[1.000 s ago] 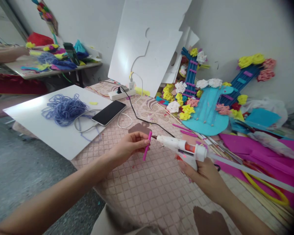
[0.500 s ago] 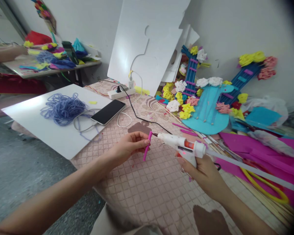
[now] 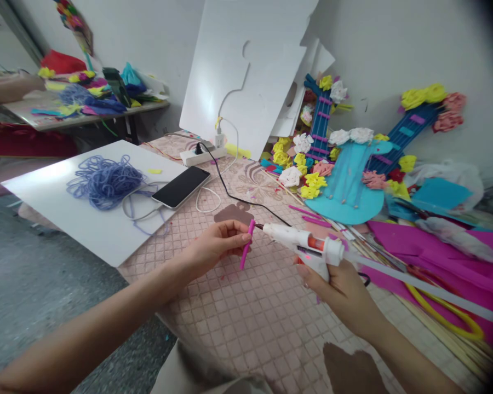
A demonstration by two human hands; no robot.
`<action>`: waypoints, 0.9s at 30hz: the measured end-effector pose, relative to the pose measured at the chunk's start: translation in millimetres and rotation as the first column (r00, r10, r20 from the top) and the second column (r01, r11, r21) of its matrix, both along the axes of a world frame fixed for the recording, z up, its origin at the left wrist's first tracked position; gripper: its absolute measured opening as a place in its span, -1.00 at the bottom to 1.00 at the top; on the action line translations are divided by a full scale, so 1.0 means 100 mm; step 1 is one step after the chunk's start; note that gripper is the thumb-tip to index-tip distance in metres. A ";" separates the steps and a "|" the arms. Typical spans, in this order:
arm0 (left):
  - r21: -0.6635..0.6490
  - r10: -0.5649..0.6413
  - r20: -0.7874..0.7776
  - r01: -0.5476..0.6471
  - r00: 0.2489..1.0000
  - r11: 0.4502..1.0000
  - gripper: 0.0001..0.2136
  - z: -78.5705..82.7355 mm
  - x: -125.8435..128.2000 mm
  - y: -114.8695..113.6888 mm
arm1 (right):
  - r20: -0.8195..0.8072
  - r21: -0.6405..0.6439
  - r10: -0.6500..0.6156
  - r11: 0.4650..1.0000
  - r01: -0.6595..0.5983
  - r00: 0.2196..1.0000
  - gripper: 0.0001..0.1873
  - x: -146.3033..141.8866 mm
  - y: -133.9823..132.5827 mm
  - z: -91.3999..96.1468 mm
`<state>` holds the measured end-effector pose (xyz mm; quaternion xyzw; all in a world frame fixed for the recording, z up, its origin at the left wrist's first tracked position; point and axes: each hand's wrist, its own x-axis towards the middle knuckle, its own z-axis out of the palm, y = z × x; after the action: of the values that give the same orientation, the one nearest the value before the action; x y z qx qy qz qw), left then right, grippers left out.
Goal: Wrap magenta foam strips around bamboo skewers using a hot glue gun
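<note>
Between the thumb and fingers of my left hand [image 3: 225,239] is a short magenta strip [image 3: 245,254], tilted and pinched near its upper part. My right hand [image 3: 345,293] is wrapped round a white hot glue gun [image 3: 290,236], with a small light glowing on its side. The gun's dark nozzle points left and meets or nearly meets the strip's upper end. From the back of the gun a long translucent glue stick [image 3: 419,283] runs out to the right. Below both hands lies the quilted tablecloth [image 3: 246,323].
To the left, a white board [image 3: 107,235] carries purple yarn [image 3: 107,180] and a phone [image 3: 181,187]. Behind stands a power strip [image 3: 203,157]. Flower-trimmed blue guitar shapes [image 3: 345,186] lean at the back right. Magenta sheets [image 3: 427,246] and scissors [image 3: 443,295] lie right. A person's arm [image 3: 12,90] shows far left.
Almost nothing differs. The glue gun has shifted very slightly left, its nozzle closer to the magenta strip; my left hand stays in place.
</note>
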<state>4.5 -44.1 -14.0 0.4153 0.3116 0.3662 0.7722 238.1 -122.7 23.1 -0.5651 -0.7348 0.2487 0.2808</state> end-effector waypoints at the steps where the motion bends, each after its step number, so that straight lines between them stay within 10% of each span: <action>1: 0.000 -0.002 -0.001 0.002 1.000 1.000 -0.79 0.00 0.00 0.00 | -0.003 -0.003 -0.002 1.000 0.002 1.000 -0.67 0.00 0.00 -0.01; 27: 0.005 0.001 0.012 -0.001 1.000 1.000 -0.82 -0.01 0.01 0.01 | 0.041 -0.053 0.042 0.998 -0.040 0.998 -0.70 0.06 -0.06 -0.02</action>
<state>6.0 -43.0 -14.7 0.4148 0.3065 0.3696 0.7730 243.6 -128.8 20.9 -0.5622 -0.7452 0.2615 0.2455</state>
